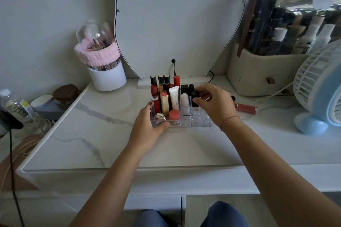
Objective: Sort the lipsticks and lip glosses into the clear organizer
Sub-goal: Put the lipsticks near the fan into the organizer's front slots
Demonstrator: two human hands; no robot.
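One wide-angle head view looks forward and down from close above the near edge of the white marble-veined tabletop (92, 143), with the clear plastic organizer (196, 122) centred near its far edge.

Pinched in the right hand (215, 105): black lipstick (195, 96), matte; two more black caps (184, 88) just behind the grip. The clear organizer (199, 124) is colourless and see-through. Just left of the grip: white stick (185, 101), white tube (174, 97) with grey lettering, gold-and-red lipstick (164, 102), coral-lidded jar (174, 115), silver faceted piece (160, 117). Farther left: red glosses (153, 88) with black caps, one all-red tube (176, 81). Right of the grip: rosy-red gloss (246, 107). The table (110, 134) is white marble with grey veining. Thin pink-red cord (229, 119) at the gripping wrist. Far left: pink headband (97, 54), white cup (108, 77). Far right: fan (317, 88), white grille, pale blue body.
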